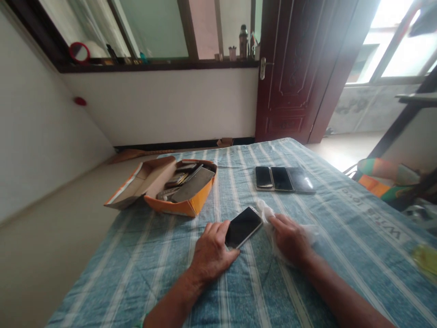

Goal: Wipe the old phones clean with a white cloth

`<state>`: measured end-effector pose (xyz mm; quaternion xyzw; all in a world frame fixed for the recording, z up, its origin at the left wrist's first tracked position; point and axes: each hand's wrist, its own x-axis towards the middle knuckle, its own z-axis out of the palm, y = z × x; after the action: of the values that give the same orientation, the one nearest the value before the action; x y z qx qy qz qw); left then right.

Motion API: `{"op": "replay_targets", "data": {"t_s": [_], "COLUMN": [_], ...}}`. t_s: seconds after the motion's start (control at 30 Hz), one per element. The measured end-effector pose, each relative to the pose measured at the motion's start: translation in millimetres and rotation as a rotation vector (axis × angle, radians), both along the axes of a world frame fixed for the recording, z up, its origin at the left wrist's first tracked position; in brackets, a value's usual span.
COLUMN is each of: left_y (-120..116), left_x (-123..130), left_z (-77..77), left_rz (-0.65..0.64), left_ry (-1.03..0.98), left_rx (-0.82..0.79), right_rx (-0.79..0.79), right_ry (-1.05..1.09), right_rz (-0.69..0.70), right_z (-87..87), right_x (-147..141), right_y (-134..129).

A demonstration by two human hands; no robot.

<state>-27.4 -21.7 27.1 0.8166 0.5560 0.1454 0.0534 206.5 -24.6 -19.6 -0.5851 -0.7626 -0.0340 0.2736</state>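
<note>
A phone with a dark screen and a light frame (243, 227) lies tilted on the striped blue cloth (273, 300). My left hand (213, 248) grips its lower left end, thumb at the near edge and fingers on the far side. Close to the phone's right end, my right hand (290, 239) is closed on a thin white cloth or tissue (268, 214), part of which spreads out under the palm.
An open orange box (198, 200) full of phones and flat parts stands at the back left, its lid folded leftward. Three flat devices lie side by side at the back right: two dark phones (263, 176) (282, 178) and a greyish one (302, 180). Behind are a wall and a door (290, 68).
</note>
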Motion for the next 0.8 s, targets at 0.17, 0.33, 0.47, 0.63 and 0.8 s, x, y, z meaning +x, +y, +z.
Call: {"op": "replay_targets", "data": {"t_s": [0.17,0.33,0.47,0.63,0.8], "left_y": [-1.1,-0.9,-1.4,-1.7,-2.9], "left_x": [1.0,0.6,0.5,1.0,3.4], "left_z": [-4.2,-9.7,-10.9,-10.5,-8.9], "left_rz": [0.001,0.02,0.011,0.009,0.022], "left_ry": [-0.028,-0.041,-0.048,-0.034,-0.026], "left_rx": [-0.007,0.002,-0.006,-0.039,-0.072], "right_rx": [0.306,0.364,0.319,0.214,0.267], "right_ry": [-0.018,-0.229,-0.313,-0.288,-0.246], "right_rz": [0.222,0.368,0.281,0.104,0.111], "right_z": [-0.3,-6.5,-17.0,-22.3,-23.4], "right_x": [-34.2,-63.5,-54.2,-32.8,-39.8], "right_y": [-9.2,-14.7,-4.8,16.4,17.3]}}
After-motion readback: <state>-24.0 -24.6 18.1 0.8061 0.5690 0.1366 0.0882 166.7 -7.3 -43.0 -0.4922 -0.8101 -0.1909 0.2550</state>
